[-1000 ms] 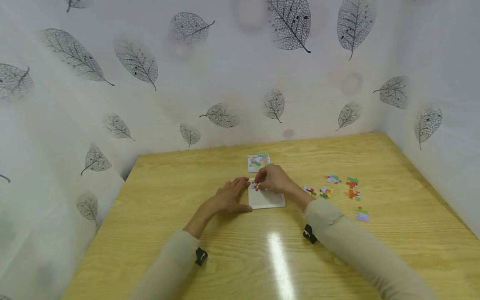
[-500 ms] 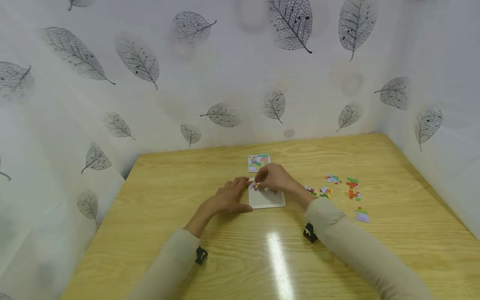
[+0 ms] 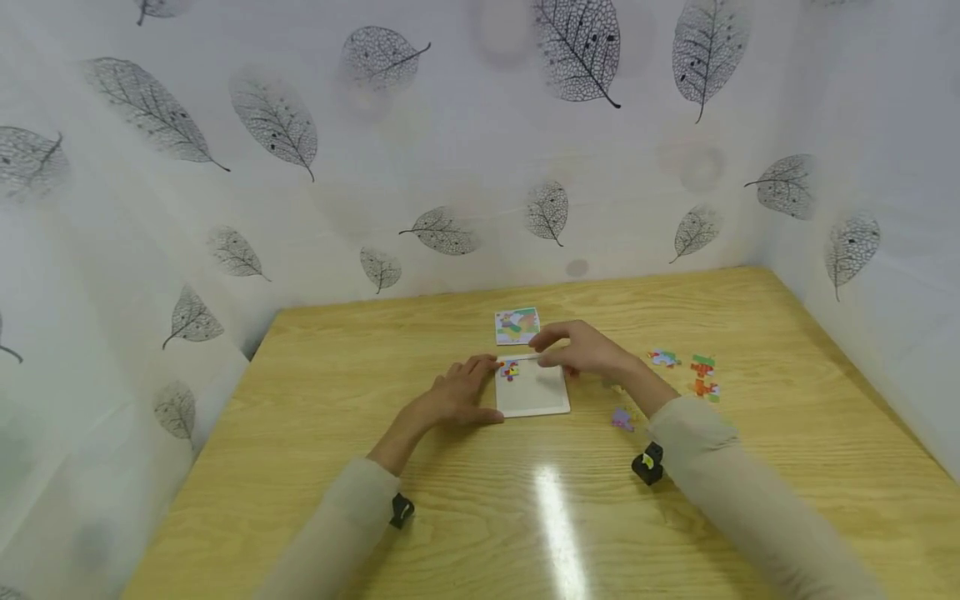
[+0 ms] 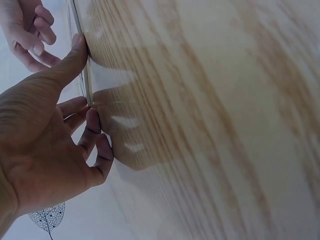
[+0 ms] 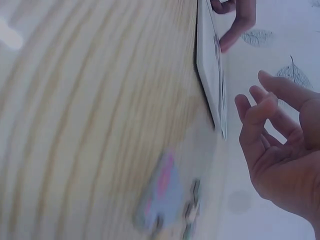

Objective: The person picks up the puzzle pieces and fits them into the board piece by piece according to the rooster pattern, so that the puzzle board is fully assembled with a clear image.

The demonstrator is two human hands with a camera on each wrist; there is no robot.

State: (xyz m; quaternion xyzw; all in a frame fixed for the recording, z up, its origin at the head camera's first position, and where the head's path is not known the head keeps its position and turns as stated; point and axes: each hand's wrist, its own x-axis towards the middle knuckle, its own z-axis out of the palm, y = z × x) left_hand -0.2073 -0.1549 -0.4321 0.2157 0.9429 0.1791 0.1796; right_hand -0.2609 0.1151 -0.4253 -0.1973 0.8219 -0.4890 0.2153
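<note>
Your right hand point(image 3: 583, 348): fingers released, at the tray's point(image 3: 536, 412) 1 o'clock edge | your left hand point(image 3: 453, 394): fingers spread, touching its 9 o'clock side | lilac puzzle piece point(image 3: 622, 418): on the desk point(image 3: 450, 483), 4 o'clock from your right fingers, right hand nearer

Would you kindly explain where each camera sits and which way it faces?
Head: worn on the head, facing forward and down at the table, white tray and leaf-print backdrop; the left hand, right hand and sleeves show.
Left wrist: worn there, facing the left hand at the white tray's edge; the right hand shows too.
Right wrist: worn there, facing past the right hand toward the white tray and blurred puzzle pieces; the left hand shows partly.
Shared: both wrist views show both hands and the white tray.
</note>
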